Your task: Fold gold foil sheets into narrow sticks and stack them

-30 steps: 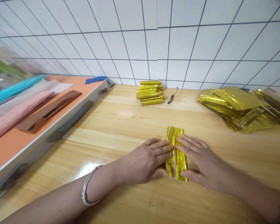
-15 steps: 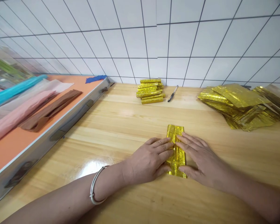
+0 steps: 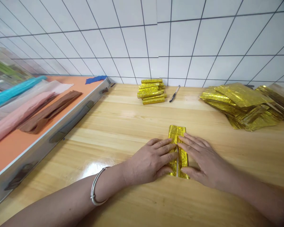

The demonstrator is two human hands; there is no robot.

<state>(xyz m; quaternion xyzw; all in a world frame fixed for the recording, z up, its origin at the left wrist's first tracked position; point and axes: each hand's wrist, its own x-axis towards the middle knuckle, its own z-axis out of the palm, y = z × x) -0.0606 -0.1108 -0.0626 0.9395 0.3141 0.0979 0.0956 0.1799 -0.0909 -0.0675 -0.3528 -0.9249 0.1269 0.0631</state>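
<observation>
The gold foil (image 3: 182, 159) parts again between the fingers of left hand (image 3: 151, 162) and right hand (image 3: 207, 162), so its fold seems unsettled; both rest half-spread, pinching nothing.

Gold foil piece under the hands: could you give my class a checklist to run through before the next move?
1. Left hand on the gold foil piece: ok, fingers on its left half.
2. Right hand on it: ok, fingers on its right half.
3. Middle edges meeting throughout: not ok, a pale slit shows toward the near end.
4. Underside flat: cannot tell, hidden.
5. Pen apart from the foil: ok, it lies farther back, beside the gold stack.
</observation>
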